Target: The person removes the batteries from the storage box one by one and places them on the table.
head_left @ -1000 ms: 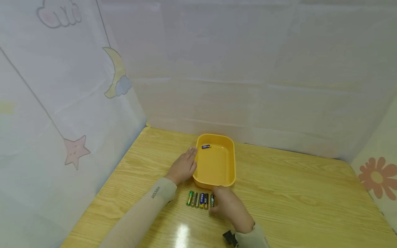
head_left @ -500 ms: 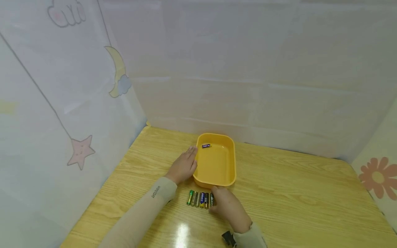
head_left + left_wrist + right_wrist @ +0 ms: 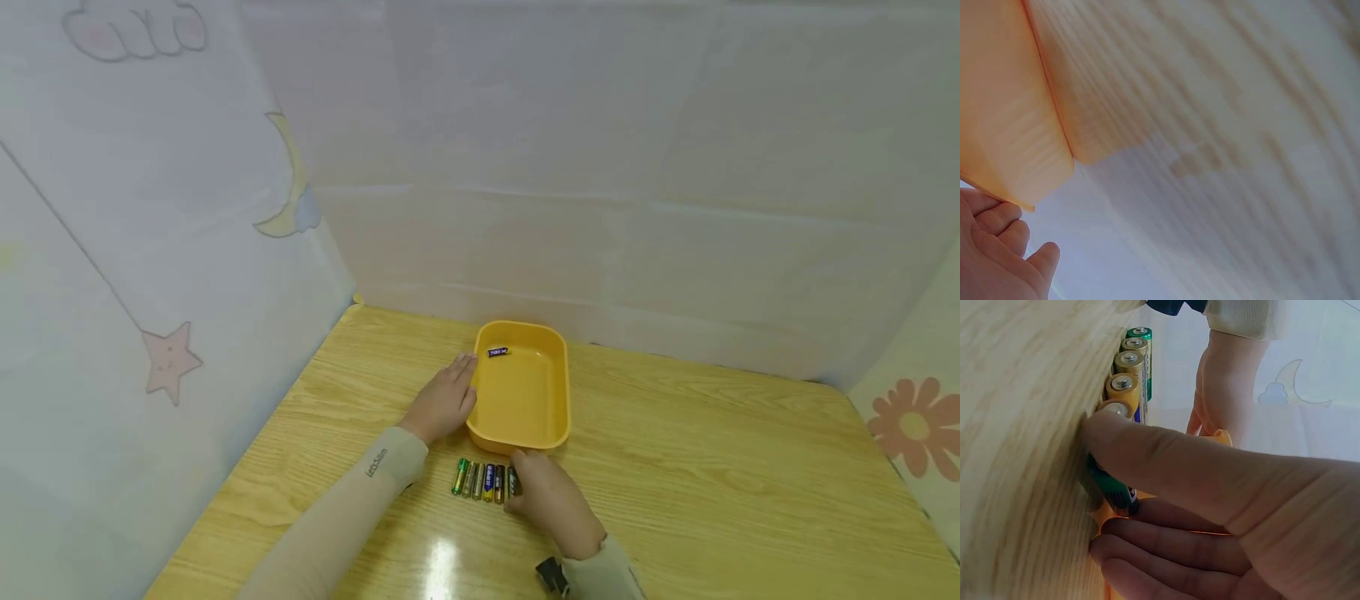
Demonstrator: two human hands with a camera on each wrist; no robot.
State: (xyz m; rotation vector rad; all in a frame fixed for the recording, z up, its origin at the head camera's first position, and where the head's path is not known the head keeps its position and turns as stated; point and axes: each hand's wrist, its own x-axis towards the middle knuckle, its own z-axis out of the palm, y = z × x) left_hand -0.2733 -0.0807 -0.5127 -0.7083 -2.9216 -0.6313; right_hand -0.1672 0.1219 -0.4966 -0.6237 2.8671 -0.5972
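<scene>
In the head view, my left hand (image 3: 441, 402) lies at the left rim of a yellow plastic tub (image 3: 566, 392), its straight fingers touching the edge. Inside the tub, near its far left corner, is a small purple battery (image 3: 498, 352). Several batteries (image 3: 477, 481), with green, gold, blue and black wraps, lie side by side on the table just in front of the tub. At the row's right end my right hand (image 3: 555, 504) pinches a dark green and black battery (image 3: 1116, 490) lengthwise between thumb and fingers. The right wrist view shows the thumb over part of it.
The wooden table (image 3: 712, 467) extends to the right and front. White printed sheets (image 3: 600, 167) stand around its back and sides. A black clip-like piece (image 3: 553, 575) sits at the right cuff.
The battery at the right end has slid slightly left with my right hand, narrowing its gap to the row. My left hand stays at the tub rim.
</scene>
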